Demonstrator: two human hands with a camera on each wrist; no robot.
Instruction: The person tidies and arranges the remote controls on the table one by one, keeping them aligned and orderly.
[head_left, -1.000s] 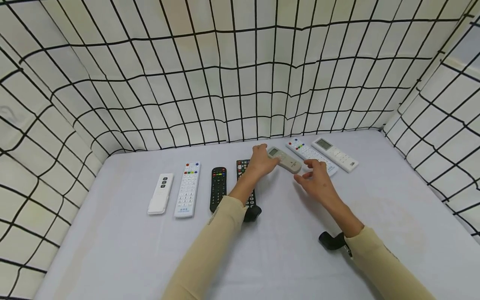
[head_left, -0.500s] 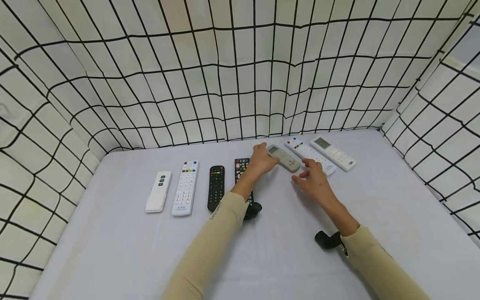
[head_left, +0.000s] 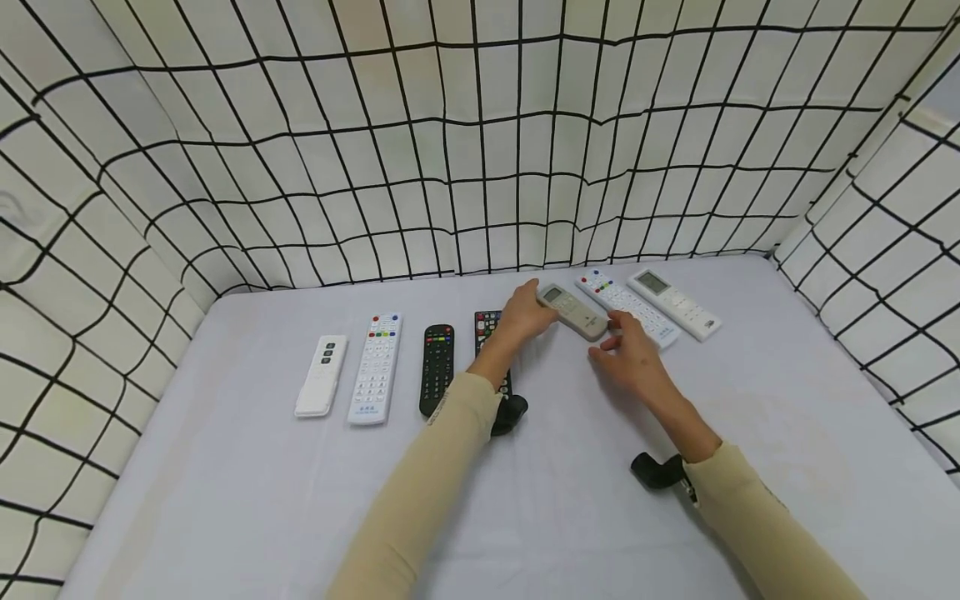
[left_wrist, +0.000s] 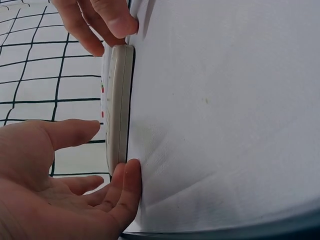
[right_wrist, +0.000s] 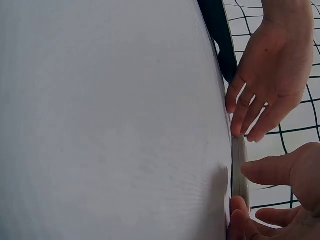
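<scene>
Head view vs a second ago: grey remote (head_left: 572, 311) sits in nearly the same spot near the far edge of the surface (head_left: 225, 500), still slanted; both hands have closed in on its two ends. Left hand (head_left: 525, 315) now touches the far end by the display, right hand (head_left: 630, 357) is at the near end. Judgement: the remote is being squared up or about to be shifted, not lifted yet. Left wrist view shows the remote flat on the surface, left fingers (left_wrist: 127, 187) straight, tips against its end, no wrap. Right wrist view: right fingers (right_wrist: 240, 220) relaxed, tips touching the edge, not gripping. Both forearms stretch forward, palms low. White remote (head_left: 628, 304) lies just beside, toward the right edge.
</scene>
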